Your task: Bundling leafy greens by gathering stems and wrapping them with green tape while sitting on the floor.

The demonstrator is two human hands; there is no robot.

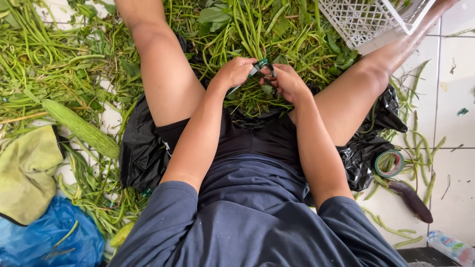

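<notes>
White tiled floor [452, 113], strewn with green stems [44, 54] at left and top. At upper centre, left hand [233, 73] and right hand [287, 81] both clench a green tape strip [260, 66] between them.

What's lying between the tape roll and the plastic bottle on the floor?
In the head view, a dark purple eggplant lies between the tape roll and the bottle, with loose green beans.

Between the fingers [247, 66], a thin strip of green tape [253, 73] looks glossy plastic. Beneath them, matt leafy stems [252, 29]; beyond, a white plastic lattice basket [363, 20]; crinkled glossy black plastic sheeting [141, 153] lies nearer.
</notes>
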